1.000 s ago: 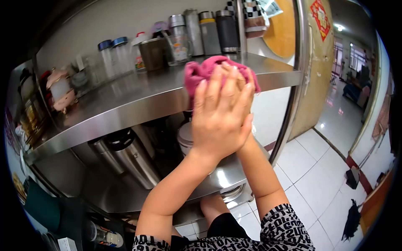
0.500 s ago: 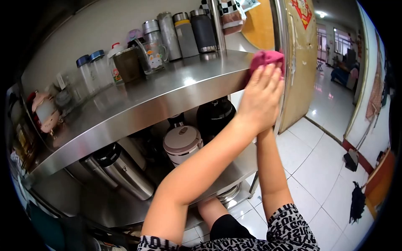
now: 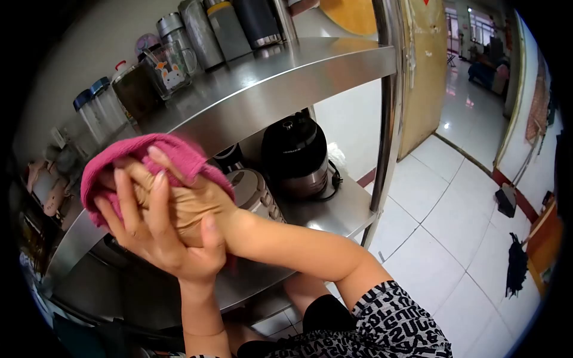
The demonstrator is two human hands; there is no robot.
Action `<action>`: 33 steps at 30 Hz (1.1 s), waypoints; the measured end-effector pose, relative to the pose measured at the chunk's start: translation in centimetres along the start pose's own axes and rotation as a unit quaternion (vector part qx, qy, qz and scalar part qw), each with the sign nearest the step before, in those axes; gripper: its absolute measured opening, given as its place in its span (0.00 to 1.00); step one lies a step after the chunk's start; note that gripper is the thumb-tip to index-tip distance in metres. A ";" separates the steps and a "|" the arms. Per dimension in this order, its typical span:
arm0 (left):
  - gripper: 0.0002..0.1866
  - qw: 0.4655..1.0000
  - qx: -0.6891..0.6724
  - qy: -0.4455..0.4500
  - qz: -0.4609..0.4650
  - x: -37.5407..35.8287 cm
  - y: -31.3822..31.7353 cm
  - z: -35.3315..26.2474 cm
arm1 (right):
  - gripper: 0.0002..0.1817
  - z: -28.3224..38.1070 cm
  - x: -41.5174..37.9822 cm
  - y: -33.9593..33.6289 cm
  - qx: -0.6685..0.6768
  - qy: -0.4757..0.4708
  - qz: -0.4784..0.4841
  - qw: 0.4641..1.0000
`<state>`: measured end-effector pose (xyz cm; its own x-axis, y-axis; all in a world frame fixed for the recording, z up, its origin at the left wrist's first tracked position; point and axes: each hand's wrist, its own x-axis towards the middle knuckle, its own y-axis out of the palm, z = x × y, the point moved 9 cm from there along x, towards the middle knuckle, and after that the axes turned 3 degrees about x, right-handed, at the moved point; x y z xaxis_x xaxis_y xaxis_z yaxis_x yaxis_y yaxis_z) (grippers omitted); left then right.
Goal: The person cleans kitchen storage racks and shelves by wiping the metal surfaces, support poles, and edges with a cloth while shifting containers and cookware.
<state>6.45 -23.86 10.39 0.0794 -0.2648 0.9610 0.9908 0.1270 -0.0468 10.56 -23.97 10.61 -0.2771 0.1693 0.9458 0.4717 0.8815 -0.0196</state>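
A pink cloth (image 3: 143,146) is bunched at the upper shelf's front edge, at left of centre. My right hand (image 3: 194,206) reaches across from the right and grips the cloth, its fingers partly hidden in the folds. My left hand (image 3: 152,230) comes up from below with its fingers apart, lying over my right hand and against the cloth. Behind them, on the steel shelf (image 3: 239,95), stand a glass mug with a rabbit print (image 3: 173,71), a brown container (image 3: 137,92) and two lidded glass bottles (image 3: 107,101).
Tall flasks (image 3: 256,21) line the back of the upper shelf. A black appliance (image 3: 295,155) and a lidded pot (image 3: 245,188) stand on the lower shelf, left of a steel post (image 3: 388,119). White floor tiles (image 3: 430,221) and a doorway lie to the right.
Both hands and the cloth have moved from the shelf's right end to its left front. My left hand's fingers now show spread. The view has shifted, showing more of the black appliance.
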 end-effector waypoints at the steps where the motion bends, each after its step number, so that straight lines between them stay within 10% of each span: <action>1: 0.29 1.000 -0.008 0.012 0.007 0.8 0.5 -0.8 | 0.31 -1.0 -0.4 -0.6 -0.009 0.001 0.003 1.000; 17: 0.26 0.887 -0.450 0.064 0.077 0.2 7.1 -16.0 | 0.21 -15.0 -15.4 -15.1 -0.003 0.278 -0.065 0.958; 22: 0.16 0.985 -0.165 -0.052 0.019 -15.8 3.4 -4.6 | 0.18 -7.6 -25.4 -9.7 0.156 0.325 -0.033 0.932; 27: 0.56 0.916 0.120 -0.377 0.063 -26.4 2.3 8.8 | 0.15 2.0 -27.0 2.4 0.427 0.420 0.143 0.788; 33: 0.62 0.871 0.207 -0.433 0.108 -30.0 1.3 14.1 | 0.27 6.8 -31.1 18.7 0.376 0.471 0.354 0.715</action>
<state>3.77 -2.27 -14.65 -0.0303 0.6050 0.7957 0.8241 0.4656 -0.3226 22.23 -9.77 -21.35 0.6627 0.6305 0.4041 -0.4664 0.7696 -0.4360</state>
